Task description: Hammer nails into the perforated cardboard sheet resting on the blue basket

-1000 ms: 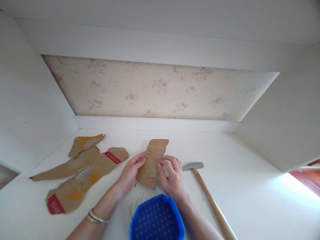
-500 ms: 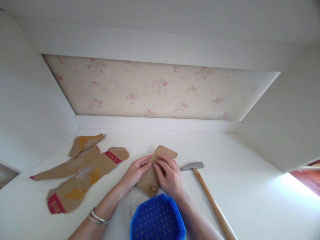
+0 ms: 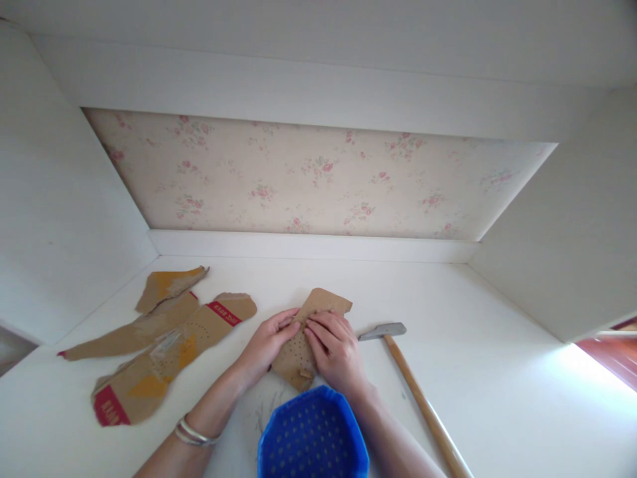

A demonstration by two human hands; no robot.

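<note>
Between my hands lies a piece of brown cardboard (image 3: pixel 294 358), dotted with rows of small holes and torn near its lower end. My left hand (image 3: pixel 271 342) grips its left edge, with the thumb on top and the other fingers at or beyond the edge. Over the right part bends my right hand (image 3: pixel 338 348), its fingertips pressed together on the surface near the holes. Anything small under those fingertips is hidden. Just below the cardboard stands a blue octagonal plastic basket (image 3: pixel 312 435) with a perforated bottom.
A hammer (image 3: pixel 418 392) with a wooden handle and grey metal head lies right of my right hand. Several torn cardboard pieces (image 3: pixel 149 372) with red and yellow print lie at left on the white surface (image 3: pixel 497 385). White panels and a floral-papered wall (image 3: pixel 318 179) enclose the back.
My right hand's fingers have closed together and flattened against the cardboard. The cardboard has shifted very slightly; my left hand stays on its edge.
</note>
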